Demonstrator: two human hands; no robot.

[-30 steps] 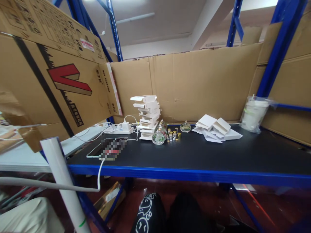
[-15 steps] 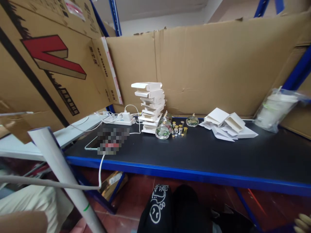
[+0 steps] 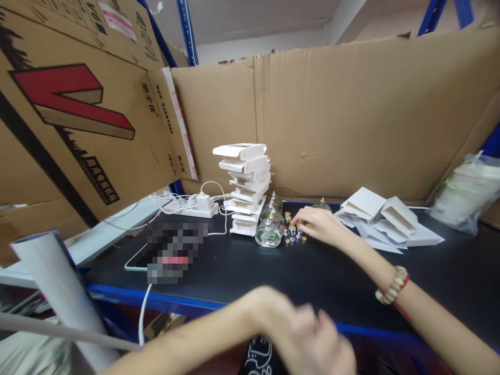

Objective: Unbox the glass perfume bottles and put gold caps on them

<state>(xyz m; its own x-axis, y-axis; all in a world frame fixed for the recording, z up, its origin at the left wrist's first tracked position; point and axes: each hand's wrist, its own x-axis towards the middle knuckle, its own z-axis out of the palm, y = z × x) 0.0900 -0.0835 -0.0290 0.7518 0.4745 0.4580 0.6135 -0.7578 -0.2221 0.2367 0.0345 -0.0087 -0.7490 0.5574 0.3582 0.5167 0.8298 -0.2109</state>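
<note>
My right hand [image 3: 318, 224], with a beaded bracelet on its wrist, reaches over a cluster of small gold and silver metal caps [image 3: 292, 230]. Its fingers are stretched out and bent down at the caps, with nothing visibly held. To the left of them stands a row of round glass bottles [image 3: 269, 234] with gold tops and green bits showing inside. Another glass bottle [image 3: 322, 203] is partly hidden behind my right hand. Blurred by motion, my left hand [image 3: 308, 333] hangs low in front of the table edge; its fingers look bent, but their hold is unclear.
A tall stack of open white boxes [image 3: 246, 195] rises behind the bottles. More white boxes [image 3: 390, 221] lie heaped on the right, near a bagged cup [image 3: 464, 192]. On the left are a blurred-out device, a power strip [image 3: 191, 209] and cables. Cardboard [image 3: 351, 114] walls the back.
Both my arms have come into view. My right hand now reaches to the metal caps, and my left has swung in low at the front. The camera view has shifted slightly.
</note>
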